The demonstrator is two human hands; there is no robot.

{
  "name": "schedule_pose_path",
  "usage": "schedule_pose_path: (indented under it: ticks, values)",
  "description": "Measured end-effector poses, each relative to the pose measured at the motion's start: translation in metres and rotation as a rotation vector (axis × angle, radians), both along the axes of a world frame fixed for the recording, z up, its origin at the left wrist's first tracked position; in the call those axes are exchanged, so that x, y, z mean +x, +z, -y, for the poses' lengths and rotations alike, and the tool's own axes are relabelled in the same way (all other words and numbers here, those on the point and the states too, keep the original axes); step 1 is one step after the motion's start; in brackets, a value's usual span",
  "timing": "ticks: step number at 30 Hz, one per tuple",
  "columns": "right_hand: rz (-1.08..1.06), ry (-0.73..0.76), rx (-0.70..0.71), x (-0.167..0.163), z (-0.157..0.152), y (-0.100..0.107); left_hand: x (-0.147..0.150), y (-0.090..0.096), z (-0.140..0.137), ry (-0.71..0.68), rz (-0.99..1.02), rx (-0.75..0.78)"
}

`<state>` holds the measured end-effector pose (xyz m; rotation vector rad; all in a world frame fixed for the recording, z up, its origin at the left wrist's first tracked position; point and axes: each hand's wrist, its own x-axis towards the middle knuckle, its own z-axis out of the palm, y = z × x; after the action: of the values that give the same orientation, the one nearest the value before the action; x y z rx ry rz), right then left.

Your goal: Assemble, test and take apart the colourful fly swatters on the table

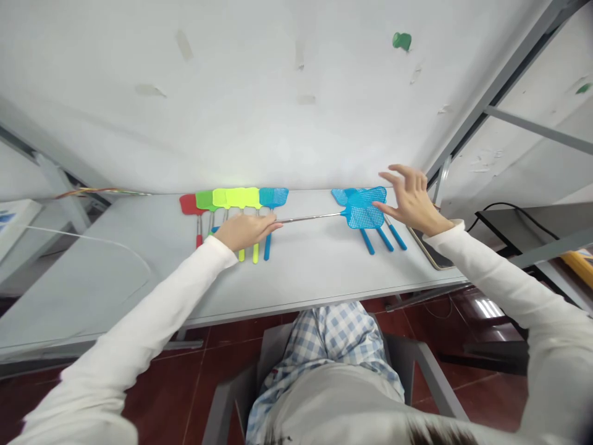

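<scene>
My left hand is closed around the handle of a blue fly swatter, held level above the table with its metal rod pointing right. The swatter's mesh head is beside my right hand, whose fingers are spread. My right thumb overlaps the edge of the mesh; whether it touches cannot be made out. Behind that head lie several blue fly swatters, handles toward me. Near my left hand is a row of fly swatters: a red one, a green one, yellow ones and a blue one. My hand partly hides their handles.
The grey table runs along a white wall. A dark flat device with a pale rim lies at the right end. Metal frame posts stand at both sides. Colored wires lie at the back left.
</scene>
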<state>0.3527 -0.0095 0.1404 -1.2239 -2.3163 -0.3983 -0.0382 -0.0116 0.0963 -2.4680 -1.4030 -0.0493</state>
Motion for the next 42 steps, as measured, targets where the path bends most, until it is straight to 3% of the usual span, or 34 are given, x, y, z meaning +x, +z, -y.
schedule_pose_path:
  ticks: [3,6,10,15,20,22,25,27,29,31,37,42]
  values:
    - [-0.360,0.065,-0.360,0.011,-0.005,-0.013,-0.010,-0.005,0.001,-0.047,0.033,0.020]
    - [-0.716,0.092,-0.687,-0.006,-0.009,-0.028,0.000,-0.007,0.000,-0.062,0.049,0.065]
    - [-0.989,0.096,-0.771,-0.050,-0.010,-0.033,0.031,-0.003,-0.001,-0.014,0.024,0.046]
    - [-1.035,0.196,-0.863,-0.082,-0.010,-0.029,0.056,0.002,0.002,-0.027,0.078,-0.009]
    - [-0.873,0.183,-0.766,-0.071,-0.011,-0.031,0.051,-0.002,0.004,-0.051,0.121,-0.048]
    - [-0.730,0.144,-0.549,-0.065,-0.009,-0.028,0.046,-0.004,0.003,-0.036,0.139,-0.052]
    - [-0.369,0.047,-0.105,-0.065,-0.001,-0.020,0.043,-0.007,0.002,0.017,0.101,-0.040]
    - [-0.035,0.077,0.043,-0.072,0.005,-0.019,0.047,-0.006,0.002,0.027,0.080,-0.032]
    - [0.244,0.176,0.091,-0.084,0.008,-0.022,0.055,-0.003,0.003,0.004,0.099,-0.022]
    - [0.389,0.227,0.127,-0.095,0.008,-0.029,0.064,0.000,0.005,-0.028,0.138,-0.011]
    - [0.462,0.205,0.200,-0.094,-0.004,-0.043,0.070,0.004,0.006,-0.076,0.183,-0.065]
    - [0.448,0.159,0.162,-0.046,-0.018,-0.044,0.037,0.006,0.004,0.004,0.132,-0.155]
